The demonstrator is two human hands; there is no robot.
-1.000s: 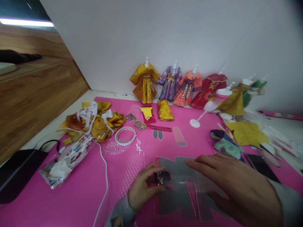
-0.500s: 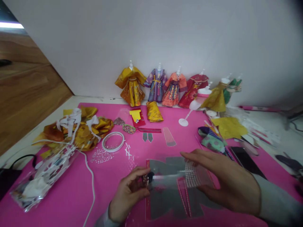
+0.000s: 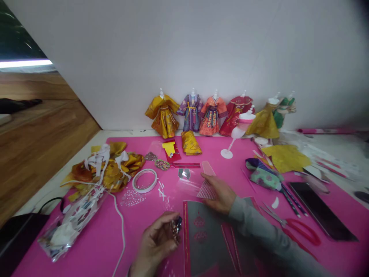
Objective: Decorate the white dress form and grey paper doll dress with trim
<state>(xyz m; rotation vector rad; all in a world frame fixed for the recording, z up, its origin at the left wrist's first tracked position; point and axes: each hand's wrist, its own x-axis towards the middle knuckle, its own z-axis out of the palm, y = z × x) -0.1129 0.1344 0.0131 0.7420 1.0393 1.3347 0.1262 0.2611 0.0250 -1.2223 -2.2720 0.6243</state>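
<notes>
The fingertips of the left hand [image 3: 157, 240] are closed around a small jewelled trinket [image 3: 175, 229], holding it just beside the left edge of a grey panel [image 3: 198, 250]. The right hand [image 3: 220, 194], farther forward, has its thumb and fingers pinching a clear sheet [image 3: 206, 191] with rows of tiny beads, held above the upper part of the panel. The sheet's clear end reaches left, over two small grey tabs [image 3: 184, 174]. The panel lies on a pink mat [image 3: 89, 257], partly under the right sleeve, with pink patterns near its left side.

Left of the sheet are short white strips [image 3: 161, 191], a scatter of small gems [image 3: 133, 197] and a roll of tape [image 3: 138, 189]. A white cord [image 3: 122, 223] runs down the mat beside a heap of yellow cloth [image 3: 115, 165] and a plastic bag [image 3: 69, 232].

To the right of the sleeve lie red-handled scissors [image 3: 310, 232], striped pens [image 3: 291, 201] and a black phone [image 3: 321, 211]. At the back, a row of little outfits [image 3: 211, 117] stands near the wall [image 3: 173, 46], with a folded yellow bundle [image 3: 191, 144] in front of it
</notes>
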